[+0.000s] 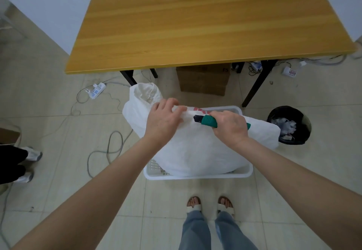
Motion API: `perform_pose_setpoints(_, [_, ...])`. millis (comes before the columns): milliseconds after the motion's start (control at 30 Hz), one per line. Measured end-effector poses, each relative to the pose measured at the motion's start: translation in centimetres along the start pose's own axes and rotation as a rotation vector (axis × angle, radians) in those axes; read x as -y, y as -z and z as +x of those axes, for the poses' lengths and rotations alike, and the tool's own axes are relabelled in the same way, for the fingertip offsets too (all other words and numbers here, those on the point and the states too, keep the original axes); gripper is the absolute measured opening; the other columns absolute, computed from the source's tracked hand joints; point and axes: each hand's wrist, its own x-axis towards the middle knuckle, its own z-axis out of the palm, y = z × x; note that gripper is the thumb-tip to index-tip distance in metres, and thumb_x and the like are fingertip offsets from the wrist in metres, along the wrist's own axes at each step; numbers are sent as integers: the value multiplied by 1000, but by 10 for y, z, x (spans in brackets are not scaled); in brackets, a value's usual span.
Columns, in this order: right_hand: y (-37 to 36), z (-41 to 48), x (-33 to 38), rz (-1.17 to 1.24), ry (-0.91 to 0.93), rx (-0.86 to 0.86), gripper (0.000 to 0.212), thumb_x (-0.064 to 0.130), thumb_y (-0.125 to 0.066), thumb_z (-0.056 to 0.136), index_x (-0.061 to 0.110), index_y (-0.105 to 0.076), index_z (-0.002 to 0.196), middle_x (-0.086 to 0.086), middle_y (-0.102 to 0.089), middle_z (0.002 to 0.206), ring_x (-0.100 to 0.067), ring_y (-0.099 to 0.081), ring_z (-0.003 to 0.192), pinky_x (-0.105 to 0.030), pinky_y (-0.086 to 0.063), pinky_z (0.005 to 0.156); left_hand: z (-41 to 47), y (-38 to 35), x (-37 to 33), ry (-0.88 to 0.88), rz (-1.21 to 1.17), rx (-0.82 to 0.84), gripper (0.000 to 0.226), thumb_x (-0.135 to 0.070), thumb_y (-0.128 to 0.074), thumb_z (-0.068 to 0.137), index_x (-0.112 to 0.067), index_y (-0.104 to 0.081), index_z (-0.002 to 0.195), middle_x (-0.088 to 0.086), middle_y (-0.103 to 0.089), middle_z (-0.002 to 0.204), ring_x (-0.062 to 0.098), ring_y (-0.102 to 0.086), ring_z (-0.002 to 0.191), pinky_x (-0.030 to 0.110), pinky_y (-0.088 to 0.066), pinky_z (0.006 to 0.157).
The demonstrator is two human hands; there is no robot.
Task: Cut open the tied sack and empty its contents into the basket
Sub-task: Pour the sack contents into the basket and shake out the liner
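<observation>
The left hand (163,120) pinches the sack (195,152) taut over the basket (195,176) so the right hand (230,126), gripping the knife (205,121), can slice it.

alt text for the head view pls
A right hand holds a green utility knife to the top of a white sack; the left hand pinches the fabric beside it. The sack sits in a white basket on the floor.

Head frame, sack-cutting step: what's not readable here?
Sack contents: head view, opaque white fabric hides them.
Cutter blade: too small and blurred to tell whether it has pierced the sack; the right hand covers most of the handle.
Basket interior: the sack covers it; only the rim and one perforated corner show.
Fabric under the left hand: any cut there is covered.
</observation>
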Motion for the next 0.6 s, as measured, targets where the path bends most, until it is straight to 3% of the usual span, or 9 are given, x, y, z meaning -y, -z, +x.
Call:
perform_pose_setpoints(133, [-2,2,1,35,-30,14,45,32,-63,89,25,-52,132,-1,-66,117,-22,-59,108,-36,-53,82,-12,-11,-9,-11,156,264,68,-59,-55,82,-21,-40,136,3,-44,140,26,-36,131,44,-22,113])
perform_pose_setpoints(267, [-7,0,-2,82,-3,-37,45,28,-67,86,24,-54,129,-1,-65,119,-22,-58,108,-35,-52,79,-11,-19,-13,49,69,271,35,-45,-48,92,-28,-61,120,-6,-60,126,18,-48,120,34,-25,107])
perform_pose_setpoints(367, [-8,-5,-5,126,101,-197,51,24,-77,77,20,-59,125,-5,-61,120,-26,-60,103,-33,-53,68,-9,-20,-13,152,-52,298,32,-39,-46,95,-25,-64,117,-3,-65,120,19,-55,111,30,-28,104])
perform_pose_setpoints(433, [-10,-8,-6,74,161,-101,59,33,-75,79,24,-52,133,-2,-54,132,-25,-58,109,-34,-54,73,-8,-21,-11,197,-146,318,33,-37,-46,95,-26,-61,123,-2,-62,126,20,-52,116,29,-30,104])
perform_pose_setpoints(500, [-14,-6,-6,2,111,114,70,46,-69,81,32,-37,142,3,-39,147,-22,-50,121,-34,-52,84,-6,-22,-10,215,-239,359,34,-36,-48,95,-26,-59,126,-2,-61,128,22,-51,117,29,-36,100])
perform_pose_setpoints(600, [-20,0,-2,-20,49,203,65,45,-65,84,34,-36,141,5,-42,146,-21,-50,122,-35,-51,87,-3,-25,-5,236,-355,424,32,-34,-51,94,-26,-61,123,-3,-64,120,20,-57,105,23,-41,74])
